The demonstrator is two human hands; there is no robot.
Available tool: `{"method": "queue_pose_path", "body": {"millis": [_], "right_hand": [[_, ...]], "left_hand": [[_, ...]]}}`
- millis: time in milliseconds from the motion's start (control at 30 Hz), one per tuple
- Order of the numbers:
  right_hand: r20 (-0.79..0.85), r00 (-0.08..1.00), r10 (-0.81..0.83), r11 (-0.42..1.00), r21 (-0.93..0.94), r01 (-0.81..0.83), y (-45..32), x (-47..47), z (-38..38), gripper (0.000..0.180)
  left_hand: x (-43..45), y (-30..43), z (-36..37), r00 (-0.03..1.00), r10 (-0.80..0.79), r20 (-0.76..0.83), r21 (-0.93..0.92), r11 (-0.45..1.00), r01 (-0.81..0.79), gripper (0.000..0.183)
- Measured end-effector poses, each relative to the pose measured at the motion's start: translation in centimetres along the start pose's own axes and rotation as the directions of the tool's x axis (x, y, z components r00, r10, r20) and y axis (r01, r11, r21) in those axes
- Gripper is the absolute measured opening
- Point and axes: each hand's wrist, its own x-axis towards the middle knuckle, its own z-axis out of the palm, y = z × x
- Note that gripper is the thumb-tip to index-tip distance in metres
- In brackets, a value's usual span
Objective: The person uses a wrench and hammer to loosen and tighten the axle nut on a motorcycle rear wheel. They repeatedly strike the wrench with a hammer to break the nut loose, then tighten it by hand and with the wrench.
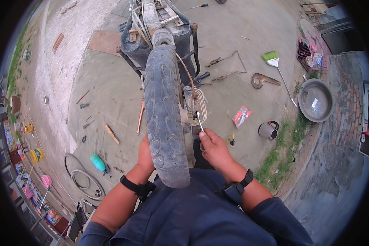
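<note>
A worn rubber tyre (pixel 164 113) stands upright before me on the wheel of a two-wheeled vehicle, whose grey plastic body (pixel 184 40) is beyond it. My right hand (pixel 213 146) grips a shiny metal wrench (pixel 200 121), its far end at the axle nut (pixel 193 115) on the wheel's right side. A coiled metal part (pixel 203 101) sits beside that axle. My left hand (pixel 145 155) rests against the tyre's left side; its fingers are hidden behind the rubber, so its grip cannot be made out.
Around lie a red-and-clear packet (pixel 242 116), a metal kettle (pixel 268 131), a green broom (pixel 270 56), a rusty bracket (pixel 264 81) and a grey basin (pixel 315 100). Leftward are a wooden piece (pixel 111 134), a turquoise bottle (pixel 97 162), a coiled hose (pixel 85 180) and several small tools.
</note>
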Motion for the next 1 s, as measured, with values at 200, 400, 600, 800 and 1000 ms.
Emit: {"method": "queue_pose_path", "body": {"millis": [200,400,600,800,1000], "right_hand": [[-0.066,0.949,-0.308,0.804,-0.551,0.223,0.5,0.3,0.1,0.023],[-0.096,0.906,-0.413,0.772,-0.564,0.293,0.9,0.2,0.3,0.026],[-0.083,0.907,-0.412,0.781,-0.546,0.305,1.0,0.2,0.2,0.024],[-0.085,0.915,-0.395,0.789,-0.541,0.291,0.7,0.2,0.2,0.024],[-0.155,0.981,-0.116,0.917,-0.395,0.045,1.1,-0.5,0.8,0.031]], "left_hand": [[-0.7,1.0,1.0,1.0,-0.016,0.016,-0.043,0.999,0.016,0.033],[-1.5,2.5,2.3,1.0,0.027,-0.014,0.086,0.996,-0.026,0.031],[-0.9,0.2,0.5,0.999,0.025,-0.02,0.068,0.997,-0.023,0.028],[-0.3,0.6,0.9,0.998,-0.056,-0.013,-0.164,0.985,0.053,0.03],[0.0,0.5,0.9,0.998,0.055,-0.018,0.066,0.996,-0.054,0.033]]}}
